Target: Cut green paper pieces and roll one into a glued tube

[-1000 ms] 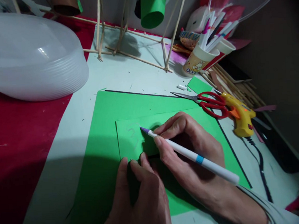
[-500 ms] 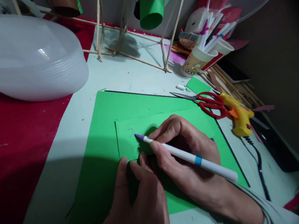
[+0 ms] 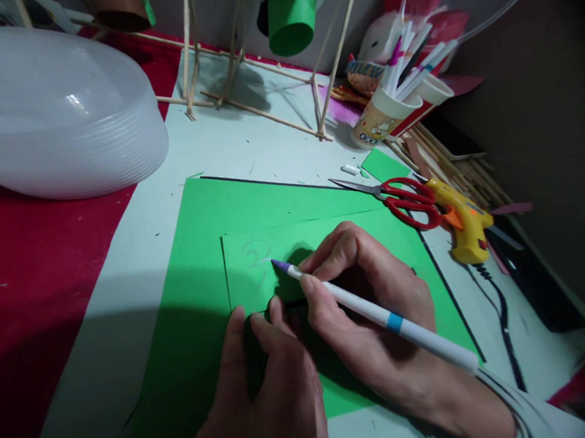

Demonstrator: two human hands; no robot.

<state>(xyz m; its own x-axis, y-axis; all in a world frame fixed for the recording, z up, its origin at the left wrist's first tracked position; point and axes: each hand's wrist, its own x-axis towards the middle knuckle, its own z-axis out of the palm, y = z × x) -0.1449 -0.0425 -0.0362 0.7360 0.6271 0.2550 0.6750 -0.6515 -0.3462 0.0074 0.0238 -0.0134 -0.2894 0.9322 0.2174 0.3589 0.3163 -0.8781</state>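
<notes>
A white marker point(image 3: 361, 305) with a purple tip and a blue band is pinched in my right hand point(image 3: 372, 293). Its tip touches a small green paper rectangle point(image 3: 241, 276), beside faint curved marks that look like a 3. Under this piece lies a larger green sheet point(image 3: 189, 253) with dark edges at its top and right. My left hand point(image 3: 273, 374) presses bent, spaced fingertips along the small piece's lower left edge. The right part of that piece is partly hidden by my right hand.
Red-handled scissors point(image 3: 409, 201) and a yellow glue gun point(image 3: 465, 220) lie at the right. Behind them stands a paper cup point(image 3: 380, 119) of markers. A thin wooden-stick frame point(image 3: 270, 117) is at the back, and stacked translucent plastic lids or bowls point(image 3: 67, 148) at the left.
The marker tip has moved slightly right, and the curved marks on the small green paper have grown. My left hand stays at the paper's edge. The whole view has shifted a little.
</notes>
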